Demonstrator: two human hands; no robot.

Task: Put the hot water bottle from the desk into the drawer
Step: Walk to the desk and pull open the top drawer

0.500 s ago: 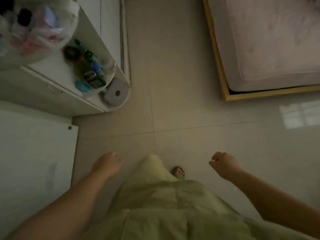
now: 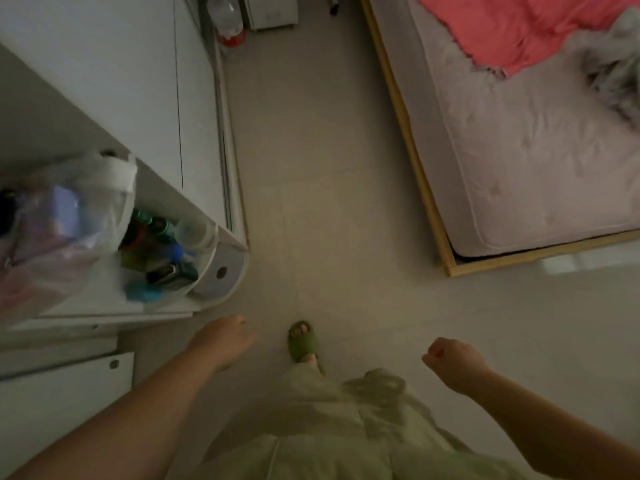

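Observation:
No hot water bottle, desk or drawer shows in this view. I look straight down at a pale tiled floor (image 2: 329,188). My left hand (image 2: 221,339) hangs low at the left with its fingers loosely curled and nothing in it. My right hand (image 2: 450,358) hangs at the right, closed into a loose fist, also holding nothing. A foot in a green slipper (image 2: 303,341) is stepping forward between the hands.
A white shelf unit (image 2: 104,299) at the left carries a plastic bag (image 2: 62,233) and several small bottles (image 2: 156,251). A bed with a wooden frame (image 2: 412,161), pale mattress and red blanket (image 2: 519,29) fills the right. A plastic bottle (image 2: 227,22) stands far ahead.
The view has moved forward along the floor; the bed and shelf unit sit lower in the frame. A slippered foot has stepped ahead. Both hands remain without anything in them.

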